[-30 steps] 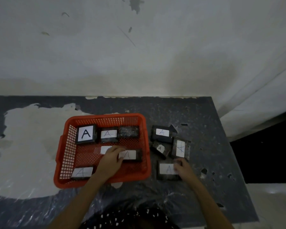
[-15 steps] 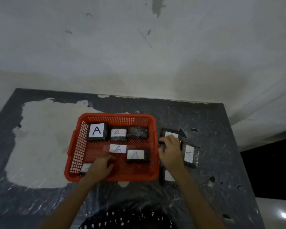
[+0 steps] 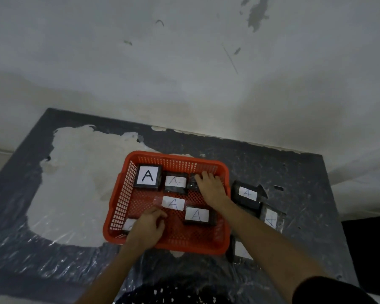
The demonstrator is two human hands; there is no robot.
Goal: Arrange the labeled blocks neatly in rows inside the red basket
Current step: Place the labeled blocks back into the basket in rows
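Observation:
The red basket (image 3: 176,156) sits mid-table. Its back row holds a large "A" block (image 3: 148,177), a smaller "A" block (image 3: 175,182) and a dark block (image 3: 191,184) with no label showing. My right hand (image 3: 210,188) lies palm down over that dark block, fingers curled on it. What is under the palm is hidden. A loose-looking "A" label (image 3: 173,202) and another "A" block (image 3: 197,215) lie mid-basket. My left hand (image 3: 148,227) grips the front-left block (image 3: 128,224), mostly covering it.
Three more labeled blocks lie on the table to the right of the basket: one at the back (image 3: 247,194), one turned sideways (image 3: 271,219) and one at the front (image 3: 239,250), partly behind my forearm. A wall rises behind the plastic-covered table (image 3: 294,172).
My right hand left the blocks outside the basket and moved into its back right corner. My left hand slid from the middle blocks to the front-left block and stays there.

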